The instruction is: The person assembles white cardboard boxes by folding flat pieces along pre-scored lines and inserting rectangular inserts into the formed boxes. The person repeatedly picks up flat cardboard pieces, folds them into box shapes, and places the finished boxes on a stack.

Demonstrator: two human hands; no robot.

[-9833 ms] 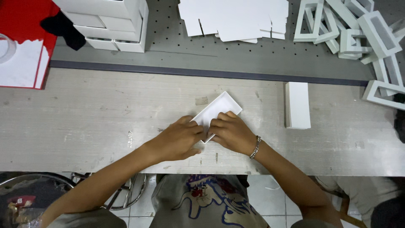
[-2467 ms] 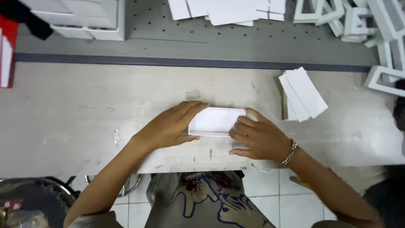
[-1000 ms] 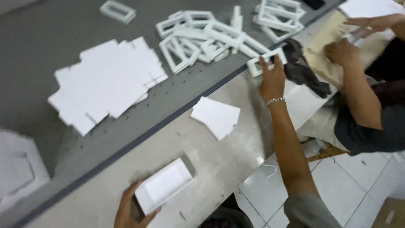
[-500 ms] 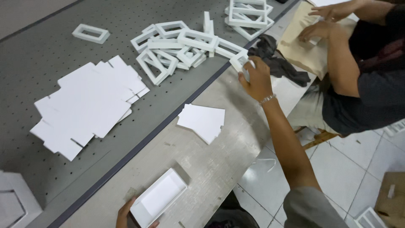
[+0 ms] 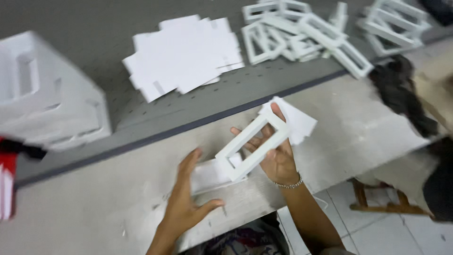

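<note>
Bringing a white rectangular frame (image 5: pixel 253 146) over to a shallow white tray (image 5: pixel 212 175) on the pale worktable (image 5: pixel 94 198).

From the left: a stack of white boxes (image 5: pixel 49 94) stands on the grey perforated bench (image 5: pixel 94 28), then a heap of flat white card blanks (image 5: pixel 184 52). Below these, the left hand (image 5: pixel 188 198) lies spread with fingers released, steadying the near edge of the tray without gripping it. Just right, the right hand (image 5: pixel 276 156) grasps the frame, tilted, its lower corner over the tray's right end. Behind it lie a few loose white sheets (image 5: pixel 297 123), and far right a pile of more frames (image 5: pixel 306 33). By the look of it, the step is fitting frame to tray; the next move calls for levelling the frame and squaring its edges with the tray's rim while the left hand holds the tray steady.
</note>
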